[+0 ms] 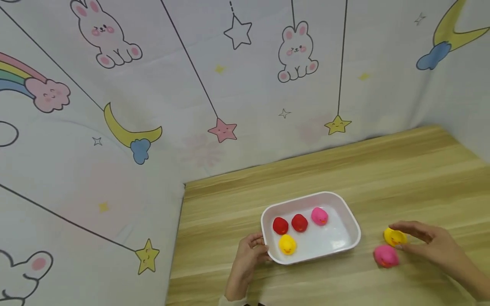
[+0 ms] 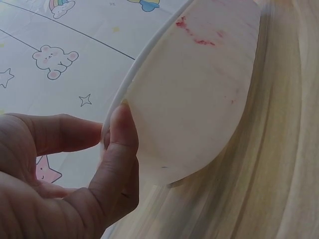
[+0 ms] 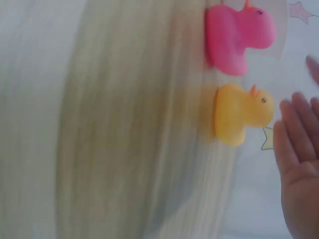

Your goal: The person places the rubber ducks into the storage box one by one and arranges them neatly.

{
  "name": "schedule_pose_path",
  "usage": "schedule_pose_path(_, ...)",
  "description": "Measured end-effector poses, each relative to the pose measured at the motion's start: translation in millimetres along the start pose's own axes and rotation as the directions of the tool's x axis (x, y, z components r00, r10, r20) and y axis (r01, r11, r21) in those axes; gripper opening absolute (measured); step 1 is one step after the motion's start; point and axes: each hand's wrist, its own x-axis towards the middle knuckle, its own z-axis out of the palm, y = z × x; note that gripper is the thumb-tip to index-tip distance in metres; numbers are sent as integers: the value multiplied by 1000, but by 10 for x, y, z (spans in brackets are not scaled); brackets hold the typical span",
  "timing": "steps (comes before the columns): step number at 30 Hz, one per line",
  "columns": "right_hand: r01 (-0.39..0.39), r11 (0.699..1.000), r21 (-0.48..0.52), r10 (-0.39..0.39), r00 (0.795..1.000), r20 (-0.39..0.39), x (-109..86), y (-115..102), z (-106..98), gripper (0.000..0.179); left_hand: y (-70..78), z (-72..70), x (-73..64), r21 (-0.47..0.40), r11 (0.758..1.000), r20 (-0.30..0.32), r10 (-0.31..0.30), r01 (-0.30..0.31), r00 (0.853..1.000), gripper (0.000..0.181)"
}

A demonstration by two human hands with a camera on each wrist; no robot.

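Note:
My left hand (image 1: 248,257) pinches the left rim of a white plastic tray (image 1: 337,251) between thumb and fingers. The left wrist view shows the thumb (image 2: 123,129) against the outside of the tray wall (image 2: 194,94). Inside the tray are two red rubber ducks (image 1: 280,225), a pink rubber duck (image 1: 319,216) and a yellow rubber duck (image 1: 287,244). To its right, another yellow duck (image 3: 232,114) and another pink duck (image 3: 237,40) stand upright on the table. My right hand (image 1: 432,242) is close by the yellow one, fingers extended; the right wrist view shows a small gap between them.
The tray and the loose ducks are on a light wood-grain table (image 1: 222,212). Behind and to the left hangs a white cloth (image 1: 252,93) printed with rabbits, stars and moons.

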Motion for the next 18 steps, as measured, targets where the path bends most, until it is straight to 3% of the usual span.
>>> schedule_pose_path(3, -1, 991, -137, -10, 997, -79, -13, 41, -3, 38, 11, 0, -14, 4, 1000, 7, -1, 1, 1000, 48)
schedule_pose_path(7, 4, 975, -221, -25, 995, -92, -18, 101, -33, 35, 12, 25, 2, -1, 1000, 16, -7, 7, 1000, 48)
schedule_pose_path(13, -5, 974, -228, -16, 996, -87, -25, 151, -48, 34, 8, 54, 15, 5, 1000, 27, -17, 17, 999, 49)
schedule_pose_path(18, 10, 979, -204, -26, 997, -72, 63, 172, -45, 33, 3, -2, 7, 18, 1000, 13, 1, -1, 1000, 49)
